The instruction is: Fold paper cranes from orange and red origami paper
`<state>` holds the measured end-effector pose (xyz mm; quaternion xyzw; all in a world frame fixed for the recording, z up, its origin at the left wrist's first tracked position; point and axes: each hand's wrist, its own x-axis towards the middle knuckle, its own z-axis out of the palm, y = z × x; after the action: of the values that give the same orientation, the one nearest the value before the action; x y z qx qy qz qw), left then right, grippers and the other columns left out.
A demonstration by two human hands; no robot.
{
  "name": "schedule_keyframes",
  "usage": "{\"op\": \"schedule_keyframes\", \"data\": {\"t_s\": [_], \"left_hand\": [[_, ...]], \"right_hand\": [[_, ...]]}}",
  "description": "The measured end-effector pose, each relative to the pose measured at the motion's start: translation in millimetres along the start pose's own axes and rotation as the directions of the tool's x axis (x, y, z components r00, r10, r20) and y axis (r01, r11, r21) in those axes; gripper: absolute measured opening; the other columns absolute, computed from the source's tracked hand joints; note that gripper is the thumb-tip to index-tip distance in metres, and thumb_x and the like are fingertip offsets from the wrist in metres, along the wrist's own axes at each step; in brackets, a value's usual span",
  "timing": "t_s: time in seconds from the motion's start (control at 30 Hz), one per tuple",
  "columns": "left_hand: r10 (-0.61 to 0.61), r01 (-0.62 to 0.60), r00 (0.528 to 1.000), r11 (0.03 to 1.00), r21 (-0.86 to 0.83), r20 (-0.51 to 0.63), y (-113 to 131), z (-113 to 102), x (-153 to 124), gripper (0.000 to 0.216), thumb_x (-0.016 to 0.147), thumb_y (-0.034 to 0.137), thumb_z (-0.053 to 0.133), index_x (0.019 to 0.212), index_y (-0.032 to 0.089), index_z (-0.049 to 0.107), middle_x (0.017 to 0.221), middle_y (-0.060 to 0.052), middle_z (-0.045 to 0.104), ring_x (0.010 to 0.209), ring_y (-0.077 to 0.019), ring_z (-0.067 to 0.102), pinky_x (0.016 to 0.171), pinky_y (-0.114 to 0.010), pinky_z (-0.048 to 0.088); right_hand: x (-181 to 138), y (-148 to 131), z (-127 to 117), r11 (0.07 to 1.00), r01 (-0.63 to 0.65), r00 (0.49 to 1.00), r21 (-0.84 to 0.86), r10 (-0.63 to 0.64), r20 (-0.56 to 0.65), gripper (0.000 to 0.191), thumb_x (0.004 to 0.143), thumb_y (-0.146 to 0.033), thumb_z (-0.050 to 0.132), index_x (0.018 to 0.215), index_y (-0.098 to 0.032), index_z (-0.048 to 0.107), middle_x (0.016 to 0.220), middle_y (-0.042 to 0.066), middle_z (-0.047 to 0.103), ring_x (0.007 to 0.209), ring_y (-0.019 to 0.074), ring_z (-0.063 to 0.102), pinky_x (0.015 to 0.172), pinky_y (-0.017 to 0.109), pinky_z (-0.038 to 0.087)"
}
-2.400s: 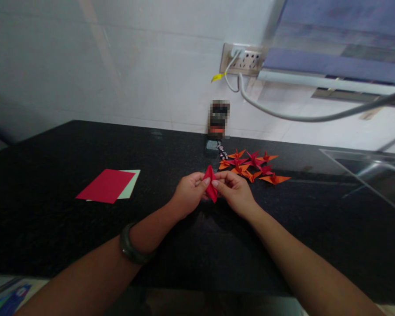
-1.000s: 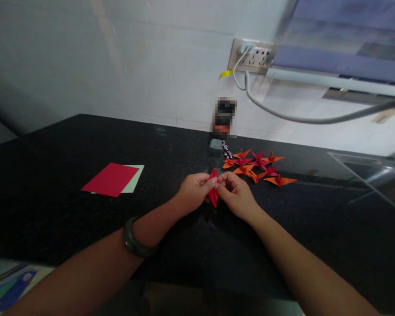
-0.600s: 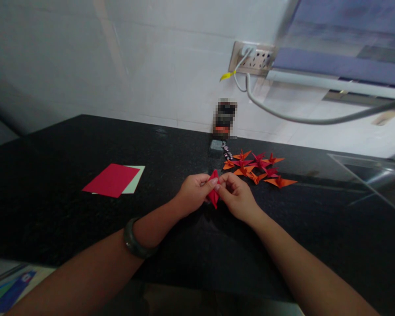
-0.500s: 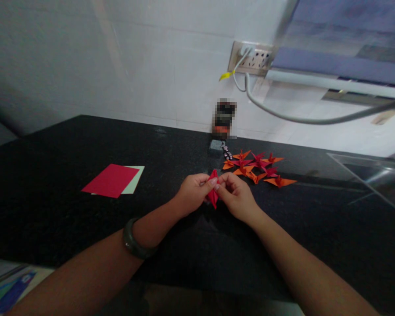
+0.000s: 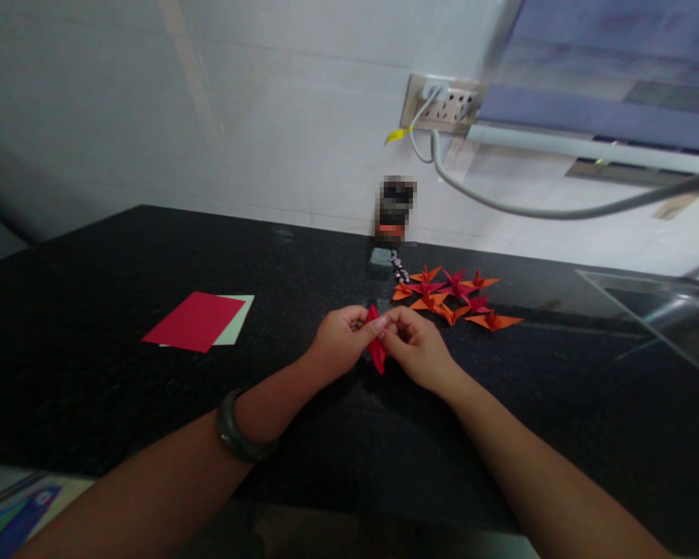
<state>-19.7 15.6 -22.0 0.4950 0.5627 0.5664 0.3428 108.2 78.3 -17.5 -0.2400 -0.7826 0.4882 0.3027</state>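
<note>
Between my two hands is a folded piece of red paper [image 5: 377, 355], narrow and pointed at both ends, held just above the dark countertop [image 5: 303, 481]. My left hand [image 5: 345, 335] pinches it from the left, thumb on top. From the right, my right hand [image 5: 416, 345] grips it with thumb and curled forefinger, and the thumbs almost meet on the paper. The fingers cover its middle. Beyond my right hand lie several orange and red folded paper cranes [image 5: 455, 289] in a cluster.
To the left, a red paper sheet [image 5: 195, 320] overlaps a pale green one [image 5: 240, 320]. A propped phone-like object [image 5: 394, 208], pixelated, stands against the wall by a small grey block [image 5: 380, 258]. A sink [image 5: 664, 310] lies right. A cable [image 5: 518, 210] hangs from the socket [image 5: 443, 105].
The folded red paper has tilted a little, its upper tip shifting left between my fingers. Both hands keep their hold, and the camera view has shifted slightly.
</note>
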Motion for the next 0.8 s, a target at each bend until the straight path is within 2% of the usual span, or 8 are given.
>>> {"op": "schedule_keyframes", "data": {"t_s": [0.23,0.5,0.8], "left_hand": [[-0.018,0.018,1.0,0.999,0.05,-0.004,2.8,-2.7,-0.1,0.034,0.076,0.043,0.05,0.056,0.015,0.052,0.048,0.004,0.046,0.045,-0.0081,0.04,0.044,-0.021,0.032],[-0.084,0.083,0.996,0.995,-0.048,-0.019,2.6,-1.7,1.5,0.047,0.08,0.053,0.039,0.055,0.016,0.051,0.044,0.004,0.043,0.041,-0.0078,0.038,0.042,-0.021,0.03],[-0.048,0.047,0.999,0.996,0.07,0.009,2.5,-0.7,-0.3,0.032,0.077,0.044,0.049,0.063,0.015,0.052,0.051,0.003,0.048,0.046,-0.0084,0.043,0.044,-0.02,0.034]], "right_hand": [[-2.6,-1.3,0.9,1.0,-0.011,0.999,-0.021,0.012,0.037,0.009,0.078,-0.025,0.052,0.076,-0.018,0.049,0.056,-0.006,0.043,0.048,0.0073,0.038,0.046,0.02,0.031],[-2.1,-3.4,1.2,1.0,-0.02,0.999,-0.023,0.021,0.039,0.009,0.077,-0.025,0.052,0.074,-0.018,0.049,0.055,-0.005,0.044,0.047,0.0072,0.038,0.045,0.02,0.03],[-0.1,-1.1,0.3,0.999,-0.029,1.0,0.016,0.029,0.012,0.012,0.077,-0.027,0.053,0.073,-0.018,0.047,0.053,-0.006,0.043,0.046,0.0075,0.038,0.045,0.02,0.031]]}}
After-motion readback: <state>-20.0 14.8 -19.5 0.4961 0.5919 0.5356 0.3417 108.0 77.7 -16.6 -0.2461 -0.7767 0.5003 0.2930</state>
